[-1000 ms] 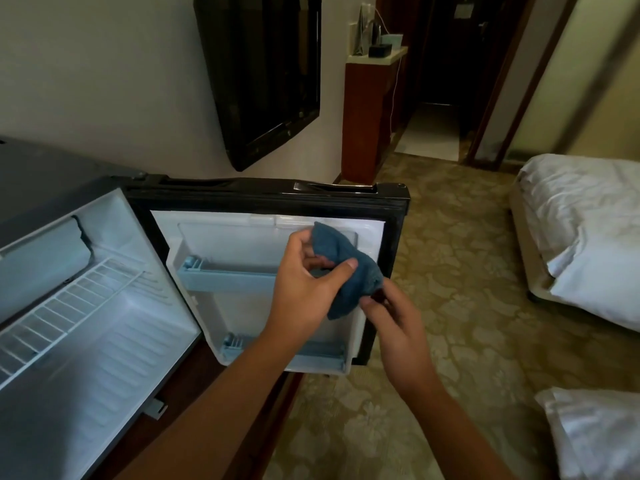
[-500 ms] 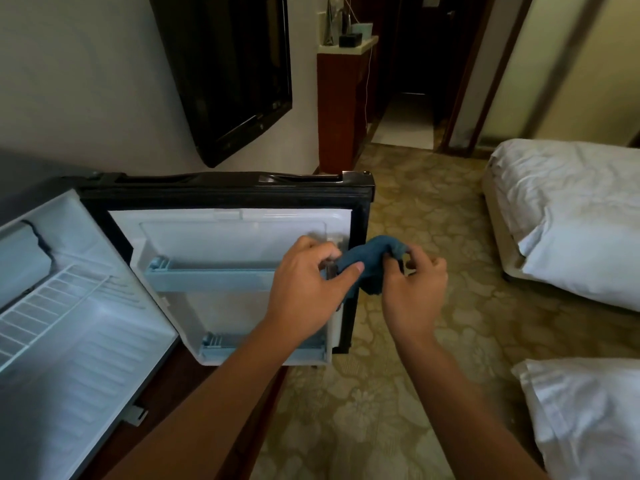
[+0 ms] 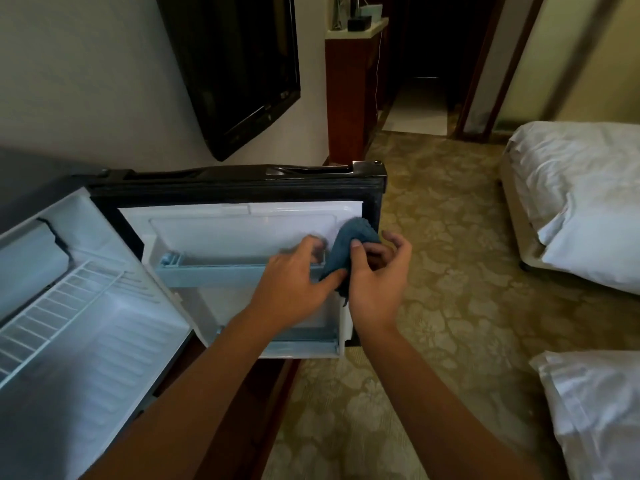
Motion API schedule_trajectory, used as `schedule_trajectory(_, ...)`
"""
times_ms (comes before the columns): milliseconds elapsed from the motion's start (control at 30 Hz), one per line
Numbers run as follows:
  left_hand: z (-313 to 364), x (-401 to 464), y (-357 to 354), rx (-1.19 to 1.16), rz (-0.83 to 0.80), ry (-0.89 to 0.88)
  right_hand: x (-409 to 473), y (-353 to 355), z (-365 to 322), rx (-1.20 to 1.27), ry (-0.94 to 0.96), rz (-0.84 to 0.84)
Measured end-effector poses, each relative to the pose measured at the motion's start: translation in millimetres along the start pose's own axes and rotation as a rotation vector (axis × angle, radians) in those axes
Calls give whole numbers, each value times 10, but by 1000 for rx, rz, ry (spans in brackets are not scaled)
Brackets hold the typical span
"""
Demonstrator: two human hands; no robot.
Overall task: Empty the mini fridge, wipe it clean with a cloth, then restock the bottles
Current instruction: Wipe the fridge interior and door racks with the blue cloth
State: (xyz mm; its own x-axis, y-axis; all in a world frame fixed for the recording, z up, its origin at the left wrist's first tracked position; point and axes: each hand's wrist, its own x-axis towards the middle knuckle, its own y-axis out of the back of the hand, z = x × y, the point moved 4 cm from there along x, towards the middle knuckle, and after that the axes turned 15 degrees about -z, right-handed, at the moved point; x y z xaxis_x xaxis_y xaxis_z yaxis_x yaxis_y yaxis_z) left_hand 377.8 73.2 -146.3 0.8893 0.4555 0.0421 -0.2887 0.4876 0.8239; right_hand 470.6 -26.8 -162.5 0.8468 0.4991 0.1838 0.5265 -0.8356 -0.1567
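Bunching in front of the fridge door's (image 3: 242, 237) outer edge, the cloth (image 3: 341, 252) is now pinched by both the left hand (image 3: 294, 289) and right hand (image 3: 377, 282), refolded since a second ago; more wiping is judged imminent.

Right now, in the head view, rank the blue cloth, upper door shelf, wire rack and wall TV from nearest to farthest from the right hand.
1. Blue cloth: held in the right hand.
2. Upper door shelf: just left, behind the left hand.
3. Wire rack: far left, inside the fridge.
4. Wall TV: up on the wall.
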Motion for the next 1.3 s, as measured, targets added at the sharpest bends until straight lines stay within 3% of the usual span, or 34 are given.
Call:
schedule_trajectory(167, -42, 32, 22, -84, -218, -21, 12, -2, 35, -131, 98, -45)
schedule_trajectory(333, 18, 20, 32, -50, -140, -69, 87, 8, 119, -58, -33, -55)
schedule_trajectory(533, -15, 77, 10, -15, -163, -51, 127, 38, 241, -15, -97, -53)
schedule_trajectory(933, -32, 146, -82, 171, -62, -41, 80, 158, 901, -121, -345, -103)
schedule_trajectory(1167, 0, 159, -88, 216, -49, -47, 82, 92, 787, -7, -446, -86)
schedule_trajectory(1300, 5, 180, -86, 231, -45, -52, 176, 10, 422, 82, -351, -103)
